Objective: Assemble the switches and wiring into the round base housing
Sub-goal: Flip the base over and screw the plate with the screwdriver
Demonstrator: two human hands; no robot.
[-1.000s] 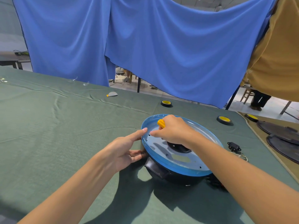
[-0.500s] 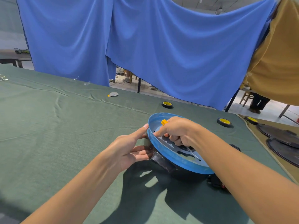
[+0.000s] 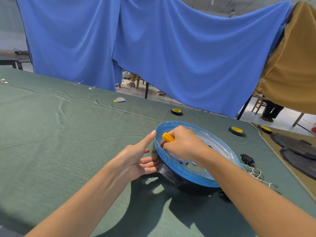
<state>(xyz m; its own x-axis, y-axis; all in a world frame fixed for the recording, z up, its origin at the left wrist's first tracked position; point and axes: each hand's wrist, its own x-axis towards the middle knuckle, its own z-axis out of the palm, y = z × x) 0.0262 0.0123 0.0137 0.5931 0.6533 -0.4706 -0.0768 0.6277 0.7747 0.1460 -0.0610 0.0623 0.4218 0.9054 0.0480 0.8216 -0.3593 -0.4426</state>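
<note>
A: Fingers first. What have they got?

B: Right hand [image 3: 185, 146]: fingers [image 3: 176, 133] curled tight round the yellow handle of a screwdriver [image 3: 168, 137]. The shaft and tip are hidden under the hand, so I can't tell what the tip sits in. Left hand [image 3: 135, 159]: fingers straight, gripping nothing. Its index finger [image 3: 148, 139] runs up to the blue rim with the tip touching. The other fingers press on the dark side wall below.

A: Where's the housing?

B: Round base housing [image 3: 193, 177] is on the green cloth [image 3: 68, 134], centre-right, between the two hands. It looks tipped rather than sitting flat. There are cut-outs in the inner plate near the right wrist.

A: Which step?

B: My read is fastening something just inside the left rim, with the left hand bracing. The black connector [image 3: 247, 159] and white wiring [image 3: 254, 171] lie on the cloth just right of the housing, outside it. So I'd say the wiring isn't in yet and the job is early-to-mid.

A: Next move needs what?

B: Driver square to the fastener, steady downward load, left hand resisting any rock or spin. A tipped shell plus a slipping tip is the risk. After that, put the tool down, fetch the connector and feed its leads through a cut-out.

A: Anything else around?

B: Tape rolls [image 3: 236, 130] behind the housing, dark round plates [image 3: 294, 142] far right.
</note>
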